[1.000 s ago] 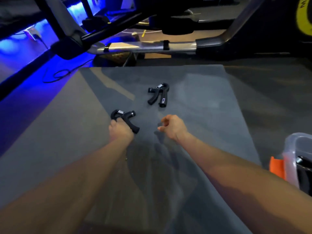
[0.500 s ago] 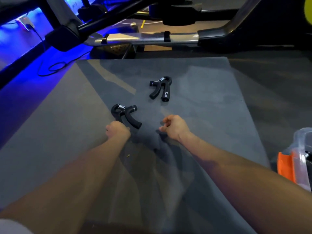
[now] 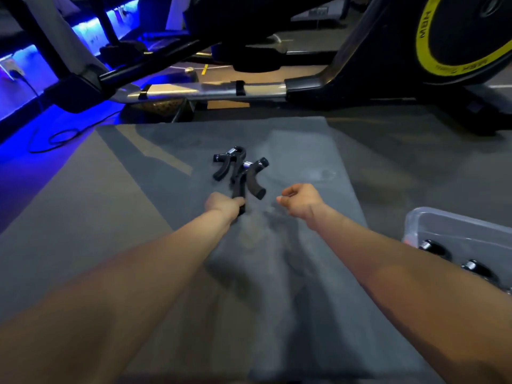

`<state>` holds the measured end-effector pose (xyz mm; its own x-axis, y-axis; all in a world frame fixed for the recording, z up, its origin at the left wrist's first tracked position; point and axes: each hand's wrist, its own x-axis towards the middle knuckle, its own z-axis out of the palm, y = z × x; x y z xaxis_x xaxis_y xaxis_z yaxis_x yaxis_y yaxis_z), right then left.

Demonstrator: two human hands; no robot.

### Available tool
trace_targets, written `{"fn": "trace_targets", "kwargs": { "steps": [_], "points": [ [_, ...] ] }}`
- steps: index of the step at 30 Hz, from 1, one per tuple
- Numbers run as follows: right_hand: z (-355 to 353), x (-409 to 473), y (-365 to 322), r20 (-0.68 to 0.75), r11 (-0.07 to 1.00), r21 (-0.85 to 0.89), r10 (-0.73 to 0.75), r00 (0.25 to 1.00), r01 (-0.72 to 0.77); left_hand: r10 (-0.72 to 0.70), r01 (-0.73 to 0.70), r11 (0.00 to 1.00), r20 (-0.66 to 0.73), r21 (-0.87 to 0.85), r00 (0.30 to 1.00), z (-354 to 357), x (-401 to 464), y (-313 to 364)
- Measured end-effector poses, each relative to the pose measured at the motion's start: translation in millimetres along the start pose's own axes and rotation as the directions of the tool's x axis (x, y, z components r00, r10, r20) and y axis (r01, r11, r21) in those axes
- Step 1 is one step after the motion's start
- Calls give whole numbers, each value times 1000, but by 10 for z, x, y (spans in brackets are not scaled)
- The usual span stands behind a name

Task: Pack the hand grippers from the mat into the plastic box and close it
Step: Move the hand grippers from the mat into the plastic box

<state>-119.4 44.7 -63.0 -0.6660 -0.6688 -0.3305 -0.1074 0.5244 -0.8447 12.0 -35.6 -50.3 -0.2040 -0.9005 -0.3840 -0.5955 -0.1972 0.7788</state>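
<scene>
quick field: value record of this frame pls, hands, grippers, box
left hand: grips one handle of a hand gripper, lifted off the mat
right hand: loosely curled, holds nothing, over the mat
second hand gripper: lies on the mat just beyond the held one
plastic box: to the right of the mat, no lid on it, dark items inside, likely more grippers
background: exercise bike with yellow-ringed flywheel
packing: not finished
</scene>
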Motion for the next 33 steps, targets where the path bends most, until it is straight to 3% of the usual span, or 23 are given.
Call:
{"fn": "trace_targets", "kwargs": {
  "steps": [5,10,15,18,21,24,26,29,33],
  "points": [
    [-602,-160,98,11,974,201,108,994,-108,90,-41,984,283,-172,955,702,-489,387],
    [-1288,-377,278,-47,867,481,169,985,-126,116,64,942,497,-330,860,1229,-1021,705],
    [-1954,-577,521,-126,837,537,201,972,-103,145,109,935,644,-338,751,1670,-1412,891],
    [-2204,-664,683,-166,824,556,238,957,-109,164,67,949,664,-308,729,1881,-1559,922],
    [-2485,-763,904,-246,852,504,297,922,-140,200,-75,973,631,-219,750,2082,-1619,887],
    [-2763,-830,1201,-342,901,374,354,871,-219,313,-355,933,595,-49,741,2286,-1695,857],
    [-2898,-858,1413,-394,927,228,369,842,-299,400,-518,854,576,47,713,2427,-1748,825],
    [-3016,-915,1694,-438,916,49,377,816,-397,441,-638,753,596,160,671,2624,-1795,776],
    [-3109,-939,1964,-437,869,-143,375,818,-475,487,-816,489,679,309,549,2821,-1797,720]
  ]
}}
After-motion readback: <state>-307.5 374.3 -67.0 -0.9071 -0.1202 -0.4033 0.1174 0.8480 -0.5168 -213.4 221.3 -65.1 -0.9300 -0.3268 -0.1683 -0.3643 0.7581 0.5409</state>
